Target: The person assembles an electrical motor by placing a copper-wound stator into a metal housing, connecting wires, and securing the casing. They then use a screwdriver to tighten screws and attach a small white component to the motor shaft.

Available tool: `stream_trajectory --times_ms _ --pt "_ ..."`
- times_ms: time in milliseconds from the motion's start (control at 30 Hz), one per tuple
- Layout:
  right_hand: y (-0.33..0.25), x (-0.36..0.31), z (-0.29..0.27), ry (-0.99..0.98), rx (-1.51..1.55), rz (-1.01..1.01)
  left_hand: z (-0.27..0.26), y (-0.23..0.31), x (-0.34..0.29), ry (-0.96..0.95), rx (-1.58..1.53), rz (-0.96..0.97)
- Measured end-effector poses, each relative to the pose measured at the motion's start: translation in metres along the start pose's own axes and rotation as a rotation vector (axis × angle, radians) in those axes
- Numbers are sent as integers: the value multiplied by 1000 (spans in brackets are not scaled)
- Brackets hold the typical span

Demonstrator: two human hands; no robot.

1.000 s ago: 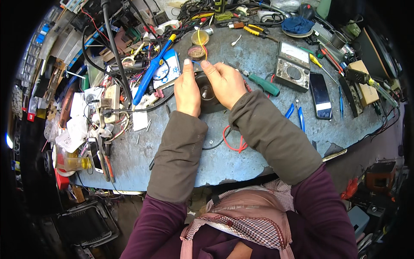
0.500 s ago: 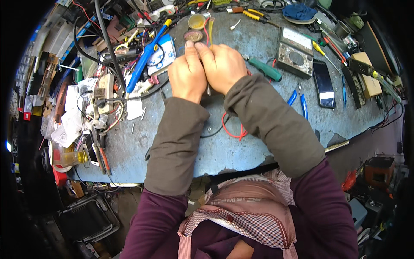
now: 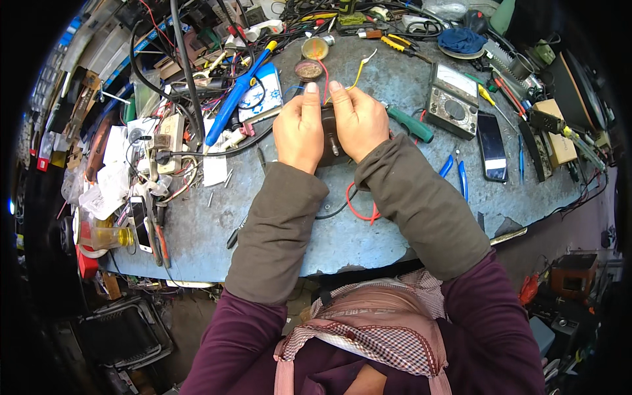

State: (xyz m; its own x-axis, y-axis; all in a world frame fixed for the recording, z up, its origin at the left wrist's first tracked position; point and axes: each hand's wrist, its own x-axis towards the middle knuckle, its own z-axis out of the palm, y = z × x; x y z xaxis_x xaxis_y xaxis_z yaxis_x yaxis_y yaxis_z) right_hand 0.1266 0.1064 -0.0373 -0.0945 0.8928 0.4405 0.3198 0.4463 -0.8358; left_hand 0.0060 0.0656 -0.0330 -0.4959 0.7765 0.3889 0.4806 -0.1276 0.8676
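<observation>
Between my two hands is a dark brown boxy part with a short metal shaft (image 3: 332, 138), in the middle of the bench. My left hand (image 3: 300, 133) is closed on its left side, thumb pointing away from me. On its right side my right hand (image 3: 361, 124) is closed in the same way. The fingertips are hidden underneath. Beyond the thumbs rise a red wire (image 3: 325, 74) and a yellow wire (image 3: 358, 74); a blue wire (image 3: 293, 88) shows left of them. Just past my hands sit a round tin (image 3: 309, 70) and a yellowish round pot (image 3: 315, 48).
A green-handled screwdriver (image 3: 411, 124), an analog multimeter (image 3: 453, 100) and a dark phone (image 3: 492, 148) lie to the right, near blue-handled pliers (image 3: 463, 179). A blue soldering iron (image 3: 240, 95) and cluttered cables lie left. A red test lead (image 3: 351, 205) curls in front of my right forearm.
My hands have moved apart at the thumbs, showing the brown part between them. The yellow wire has swung right, and the view has shifted slightly.
</observation>
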Motion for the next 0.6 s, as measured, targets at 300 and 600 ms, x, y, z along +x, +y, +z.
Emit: stream_trajectory --times_ms 300,600 --pt "-1 7 12 -73 -114 -59 1 -12 18 39 102 -167" --pt "0 17 11 -162 -90 -56 -1 4 6 101 141 -93"
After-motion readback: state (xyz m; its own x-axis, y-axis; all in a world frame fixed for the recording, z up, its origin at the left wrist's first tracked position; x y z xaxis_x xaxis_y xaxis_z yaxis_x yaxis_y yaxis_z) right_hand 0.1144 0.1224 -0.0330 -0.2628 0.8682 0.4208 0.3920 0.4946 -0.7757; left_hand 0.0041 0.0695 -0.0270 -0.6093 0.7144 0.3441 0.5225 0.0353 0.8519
